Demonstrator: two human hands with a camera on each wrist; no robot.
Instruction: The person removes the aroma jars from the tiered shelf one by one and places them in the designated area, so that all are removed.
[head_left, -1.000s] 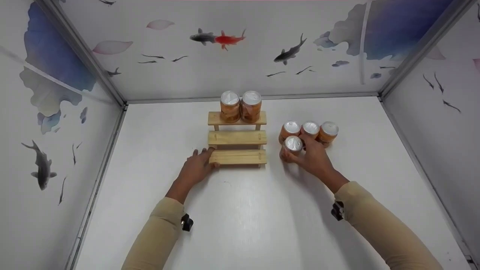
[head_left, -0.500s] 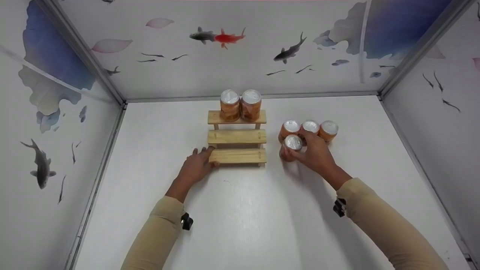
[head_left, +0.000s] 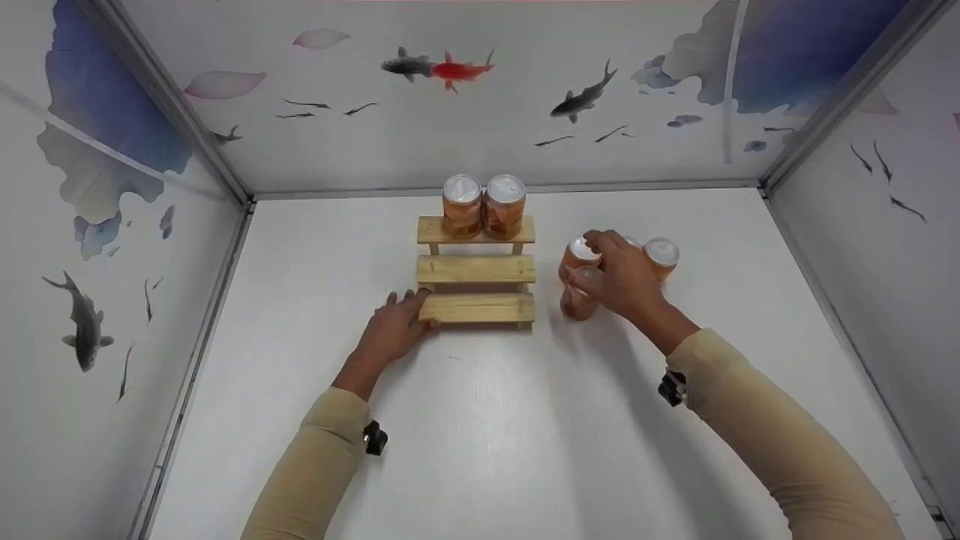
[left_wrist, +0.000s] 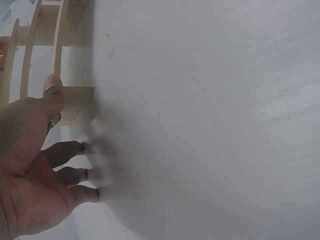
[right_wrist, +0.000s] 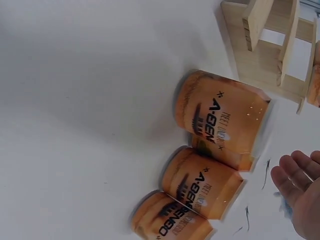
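Two orange cans (head_left: 462, 214) stood side by side on the top step of a three-step wooden stand (head_left: 476, 268). Four more orange cans (head_left: 661, 259) stood close together on the white table (head_left: 480, 435), at 3 o'clock from the stand.

The left hand (head_left: 391, 330) was at the stand's 8 o'clock, pinching the end of the lowest step. A firm pinch with no tugging looked best, so the cans up top would not wobble. The right hand (head_left: 630, 277) was over the bunch, thumb spread away from the fingers, gripping nothing that showed. Coming straight down around just one can seemed wise, because a bump could tip its neighbours. The near can (head_left: 577, 304), at the bunch's 8 o'clock, had the most room around it.

From the head, the right hand hid most of the middle can and seemed to touch the lids. The right wrist view showed a gap between fingers and cans, and "A-BEN" on the sides. It missed the thumb, so nobody could tell if that touched. Only the left wrist view showed the left thumb (left_wrist: 53, 84) pressed on the step's edge.
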